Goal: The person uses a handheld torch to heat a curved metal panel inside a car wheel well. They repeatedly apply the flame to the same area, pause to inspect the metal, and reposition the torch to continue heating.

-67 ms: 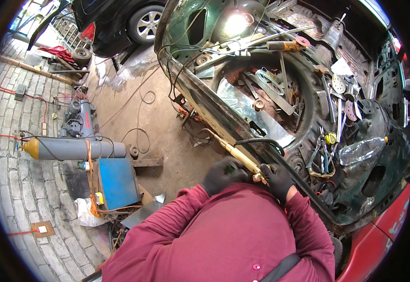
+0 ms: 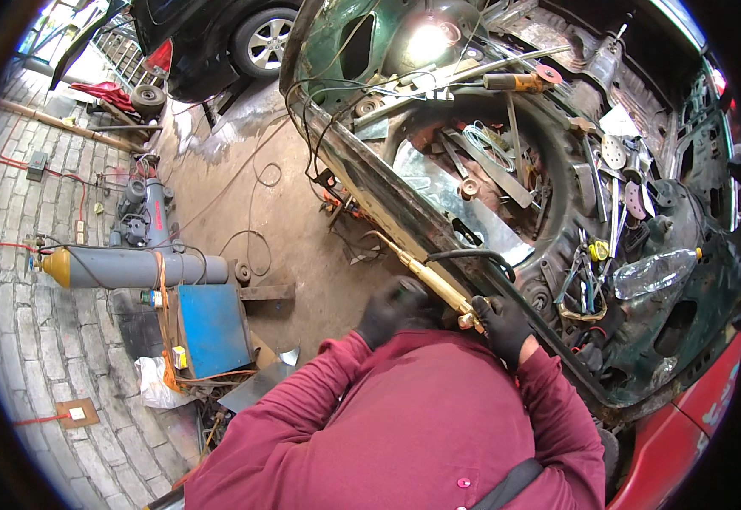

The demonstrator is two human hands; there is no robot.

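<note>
Slim brass-coloured metal torch (image 2: 431, 279): head view; slants before the person's midriff, alongside the near edge of the car body; thin curved tip up and left, valve end low and right. Cannot tell whether it touches that edge.
Right hand in a black glove (image 2: 504, 327): grip closed around the torch near its valve end.
Left hand in a black glove (image 2: 390, 312): just left of the torch, fingers curled, somewhat blurred; cannot tell whether this grip holds anything.
Dark green stripped car body (image 2: 709, 285): fills the right side, tools scattered over it.
Round dark wheel well (image 2: 567, 191): sunk in the body; grey sheet-metal piece (image 2: 425, 176) and loose strips inside.
Right of well: blue-handled pliers (image 2: 588, 295), round yellow tape measure (image 2: 598, 250), clear plastic bottle (image 2: 655, 274) on its side.
Above well: orange cylindrical tool (image 2: 511, 82) with a reddish disc.
Floor, left: grey gas cylinder with yellow end (image 2: 145, 268), lying flat; blue-topped box (image 2: 211, 330) nearer the person.
Upper left: shiny black car (image 2: 196, 55), silver-rimmed wheel.
</note>
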